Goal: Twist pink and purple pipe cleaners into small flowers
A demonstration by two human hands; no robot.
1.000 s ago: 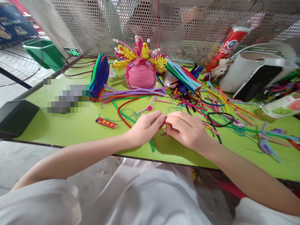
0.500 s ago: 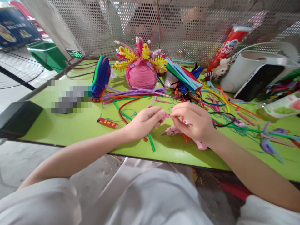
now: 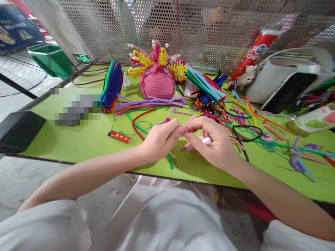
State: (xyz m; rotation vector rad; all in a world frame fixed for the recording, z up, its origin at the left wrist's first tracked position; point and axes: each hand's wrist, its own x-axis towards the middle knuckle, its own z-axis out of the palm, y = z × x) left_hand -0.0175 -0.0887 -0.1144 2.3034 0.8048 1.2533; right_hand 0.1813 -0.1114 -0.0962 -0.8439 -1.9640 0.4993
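Over the front middle of the table, my left hand (image 3: 164,142) pinches a pink pipe cleaner (image 3: 190,121) between thumb and fingertips. From the other side, the thumb and fingers of my right hand (image 3: 218,143) close on the same piece, one end of which sticks up between both hands. Where the fingertips meet, the pink shape is small and partly covered. Below my right hand lies a pink glue gun (image 3: 193,146), its dark metal tip pointing left and its rear part hidden. A purple stem with a dark pink knot (image 3: 167,120) shows just behind my left hand.
A pink headpiece with yellow sprigs (image 3: 158,83) stands at the back, between bundles of pipe cleaners (image 3: 112,85). A red lighter (image 3: 119,137) lies left of my hands. On the right are a chip can (image 3: 248,52), a white bag (image 3: 277,62), a phone (image 3: 290,91) and a bottle (image 3: 314,120).
My right hand has turned and its fingers have spread somewhat around the pink pipe cleaner, whose end now points up. My left hand has stayed nearly in place, still pinching.
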